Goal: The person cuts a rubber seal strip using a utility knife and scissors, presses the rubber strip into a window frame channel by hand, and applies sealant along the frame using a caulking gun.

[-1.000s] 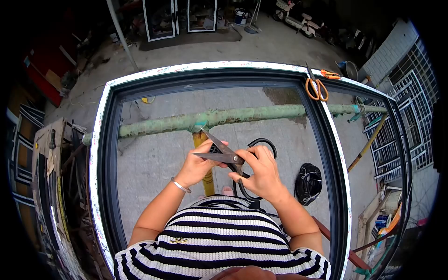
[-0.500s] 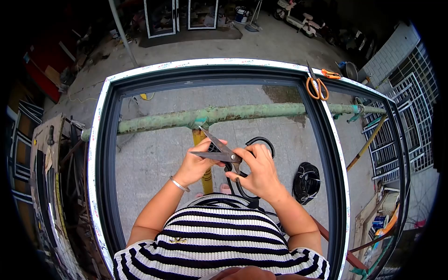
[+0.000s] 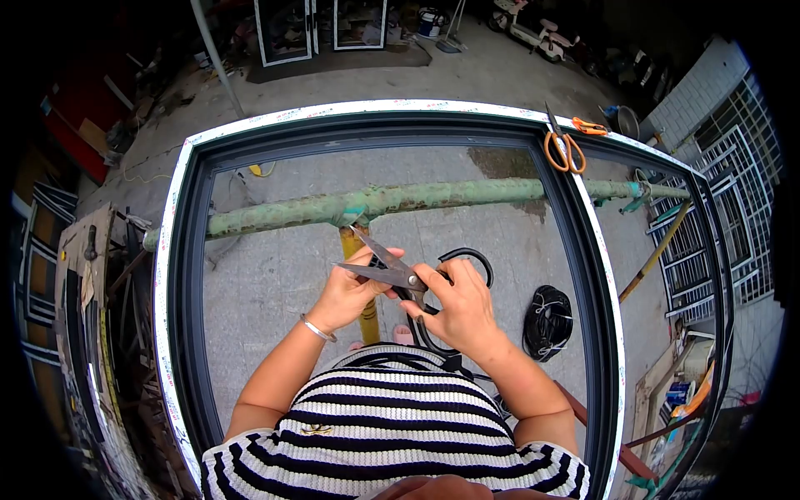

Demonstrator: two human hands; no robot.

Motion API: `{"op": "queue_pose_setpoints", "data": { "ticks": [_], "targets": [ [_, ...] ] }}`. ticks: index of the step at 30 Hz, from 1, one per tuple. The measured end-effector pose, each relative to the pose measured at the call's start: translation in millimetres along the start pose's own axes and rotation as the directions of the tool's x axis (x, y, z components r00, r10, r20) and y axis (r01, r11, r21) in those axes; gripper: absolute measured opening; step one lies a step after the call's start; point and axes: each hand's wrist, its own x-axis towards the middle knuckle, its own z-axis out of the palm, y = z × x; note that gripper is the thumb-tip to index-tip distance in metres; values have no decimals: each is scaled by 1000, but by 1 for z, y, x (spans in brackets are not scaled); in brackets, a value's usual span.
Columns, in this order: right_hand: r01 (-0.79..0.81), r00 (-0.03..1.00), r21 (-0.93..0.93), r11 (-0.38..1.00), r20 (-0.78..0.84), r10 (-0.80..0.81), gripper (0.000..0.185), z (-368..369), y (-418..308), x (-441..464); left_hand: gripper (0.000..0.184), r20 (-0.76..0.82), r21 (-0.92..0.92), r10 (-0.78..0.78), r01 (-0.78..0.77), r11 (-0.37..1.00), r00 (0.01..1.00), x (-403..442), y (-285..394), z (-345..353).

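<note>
While both forearms reach forward from the striped shirt (image 3: 392,408), the hands meet over the middle of the opening in the frame (image 3: 317,115), elbows bent and spread wide. The right hand (image 3: 460,304) is curled round the scissors (image 3: 404,279) close to the pivot, fingers above and thumb below, with its black handle loops showing on either side of the hand. The blades stand well apart and point forward and left, across the fingers of the left hand (image 3: 343,296). That hand is drawn nearly closed, palm turned inward; it seems to pinch a small dark piece (image 3: 377,262), though the blades and fingers hide much of it. A bracelet (image 3: 318,330) sits on the left wrist.

Just past the blade tips, and lower than the frame, a green pipe (image 3: 275,217) runs from side to side, joined to a yellow post (image 3: 350,243) that passes behind the left hand. To the right of the right hand, a black coil (image 3: 548,323) lies on the floor. At the frame's far right corner rest the shears (image 3: 565,152) with orange handles, and beside them an orange tool (image 3: 590,127). Farther off stand a bucket (image 3: 430,23) and a scooter (image 3: 542,37).
</note>
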Motion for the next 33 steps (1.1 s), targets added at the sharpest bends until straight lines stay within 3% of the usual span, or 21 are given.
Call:
{"op": "queue_pose_setpoints", "data": {
  "ticks": [8, 13, 17, 21, 25, 33],
  "targets": [
    [33, 999, -23, 999, -18, -33, 47, -1, 5, -3, 39, 24, 28, -6, 5, 1000, 1000, 1, 2, 2],
    [-28, 999, -64, 998, 29, 30, 45, -1, 5, -7, 35, 29, 66, -24, 22, 998, 999, 2, 0, 0],
    [-32, 999, -47, 998, 41, 34, 42, 2, 13, -9, 41, 16, 41, 26, -27, 999, 1000, 2, -6, 1],
    [-257, 958, 281, 925, -49, 281, 46, 3, 23, -4, 43, 63, -6, 70, -70, 998, 996, 11, 0, -2],
    [-248, 962, 160, 955, -72, 262, 44, -6, 29, -12, 45, 39, -59, 70, -68, 996, 997, 11, 3, -2],
    [-48, 998, -64, 997, -41, 46, 44, -16, 24, -28, 46, 51, -54, 52, -50, 997, 997, 10, 2, -9]
  ]
}}
